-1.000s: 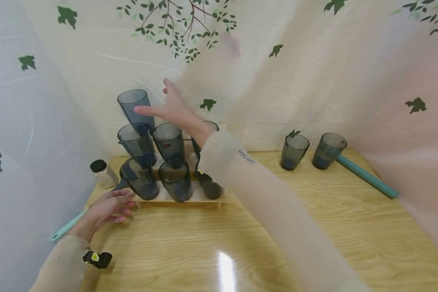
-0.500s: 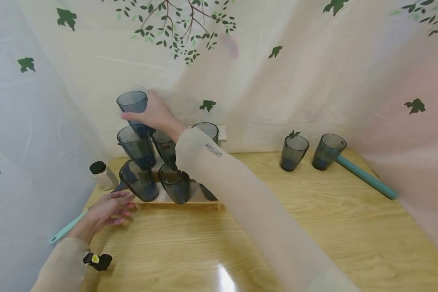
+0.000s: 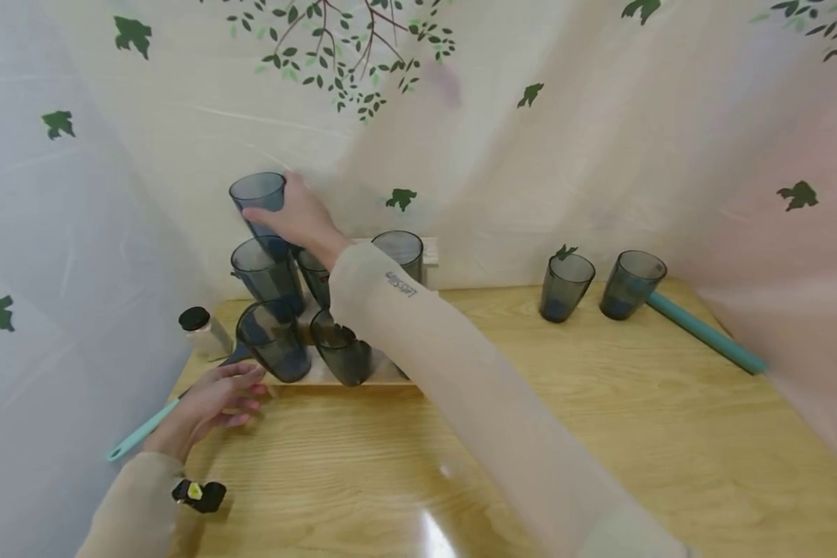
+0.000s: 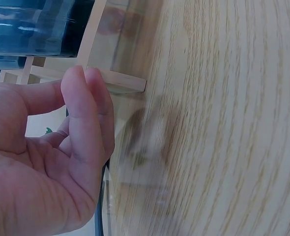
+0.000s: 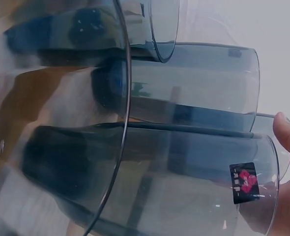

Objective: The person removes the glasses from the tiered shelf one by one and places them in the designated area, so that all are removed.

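Right hand (image 3: 301, 218) grips rear glass (image 3: 260, 191), left hand (image 3: 219, 404) loose and empty; glasses (image 3: 345, 360) below right hand could topple if sleeve (image 3: 425, 333) snags.

The right hand (image 3: 301, 217), which a second earlier had stood spread beside the upper left glass (image 3: 253, 200), its thumb crossing in front and its fingers apart to the right, had closed in and gripped that glass near the rim. Compared with half a second earlier, the thumb sat slightly higher on it. The right forearm and its sleeve (image 3: 418, 310) had swung leftward, which covered most of the glass beneath the wrist (image 3: 314, 280) and uncovered the rim of the glass farther right (image 3: 399, 249). The streak of shine on the table (image 3: 558, 449) had grown shorter.
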{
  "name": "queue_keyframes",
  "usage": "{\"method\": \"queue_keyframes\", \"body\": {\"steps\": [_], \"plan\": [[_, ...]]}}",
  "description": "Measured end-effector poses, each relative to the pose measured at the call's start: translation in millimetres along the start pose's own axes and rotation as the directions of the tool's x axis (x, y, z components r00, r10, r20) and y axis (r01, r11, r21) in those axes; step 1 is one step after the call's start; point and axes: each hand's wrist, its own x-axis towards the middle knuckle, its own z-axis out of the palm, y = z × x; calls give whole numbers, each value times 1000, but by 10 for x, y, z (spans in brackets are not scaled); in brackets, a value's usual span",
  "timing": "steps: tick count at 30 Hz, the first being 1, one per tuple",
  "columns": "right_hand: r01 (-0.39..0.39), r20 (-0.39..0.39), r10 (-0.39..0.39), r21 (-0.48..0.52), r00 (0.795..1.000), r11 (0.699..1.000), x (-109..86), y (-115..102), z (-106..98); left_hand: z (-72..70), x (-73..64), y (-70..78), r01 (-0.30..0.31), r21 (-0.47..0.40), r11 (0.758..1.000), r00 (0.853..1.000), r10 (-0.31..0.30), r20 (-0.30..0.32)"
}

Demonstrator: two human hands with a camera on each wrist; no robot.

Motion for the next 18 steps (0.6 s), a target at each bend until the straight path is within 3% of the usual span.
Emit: {"method": "queue_keyframes", "body": {"steps": [5,10,18], "plan": [[-13,11,13,-30,1000,999,1,-87,59,-76,-84,-25,0,11,1000,1000,0,-4],[-33,44,33,5,999,999,-19,-139,131,-115,-179,-55,2,13,1000,1000,-2,-10],[-67,20,66,57,998,996,-7,-24,30,-12,-41,-10,-16,-1,1000,1000,16,2]]}}
